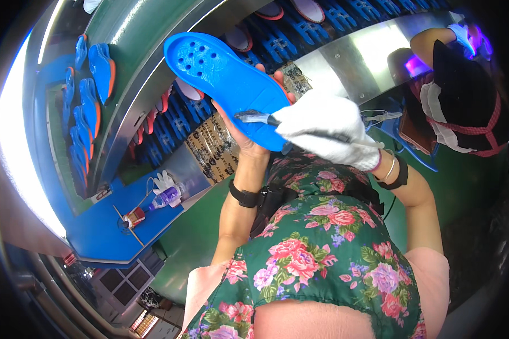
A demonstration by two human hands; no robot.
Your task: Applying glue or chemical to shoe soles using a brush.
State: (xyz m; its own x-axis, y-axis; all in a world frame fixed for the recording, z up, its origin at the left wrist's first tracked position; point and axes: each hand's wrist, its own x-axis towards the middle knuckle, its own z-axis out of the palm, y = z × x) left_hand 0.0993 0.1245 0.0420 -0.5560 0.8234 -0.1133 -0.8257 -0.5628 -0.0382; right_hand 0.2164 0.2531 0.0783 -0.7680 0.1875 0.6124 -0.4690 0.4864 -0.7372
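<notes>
**Blue insole held up for brushing**

The left hand (244, 131) is bare and grasps a blue insole (223, 76) from underneath, palm cupped against its lower side, with fingertips showing past the far edge near the heel. The insole stands out above and to the left of that hand, its upper face turned toward the camera, the forepart with a cluster of small round holes furthest from the palm.

The right hand (325, 131) wears a white glove and is closed around a small brush (300, 129), held like a pen. The brush runs across the glove; its dark bristle tip rests on the insole just to the left of the gloved fingers, close beside the left thumb.

The insole looks light and thin, probably a moulded foam or soft plastic that bends under pressure. It holds its shape while supported only at the heel end, so it seems moderately stiff along its length. Its surface appears smooth and could be slippery where wet. The heel and the edges look like the safest places to grip, keeping fingers off the upper face.

Beyond the left hand runs a conveyor (277, 39) carrying blue racks and more insoles; to its left lies a blue table (104, 226) with a bottle (167, 198).
</notes>
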